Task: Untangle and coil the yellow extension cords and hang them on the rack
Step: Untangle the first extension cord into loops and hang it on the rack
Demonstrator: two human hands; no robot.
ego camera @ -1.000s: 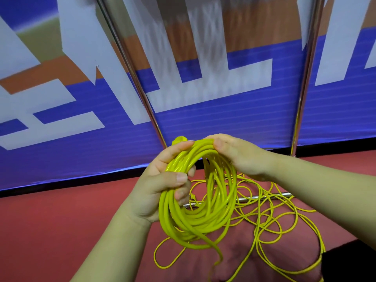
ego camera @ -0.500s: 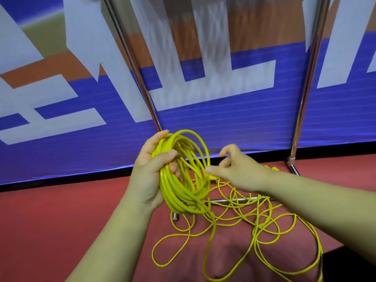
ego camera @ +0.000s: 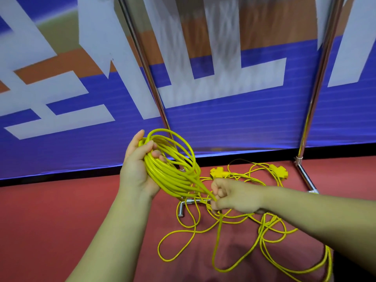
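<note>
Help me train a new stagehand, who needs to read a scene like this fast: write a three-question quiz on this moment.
1. True or false: the left hand holds the coil of yellow cord.
2. Pick one. The right hand:
A. pinches a cord strand running off the coil
B. hangs open and empty
C. is out of view
3. Fill in: the loose cord not yet coiled lies on the red ____.

Key: 1 true; 2 A; 3 floor.
</note>
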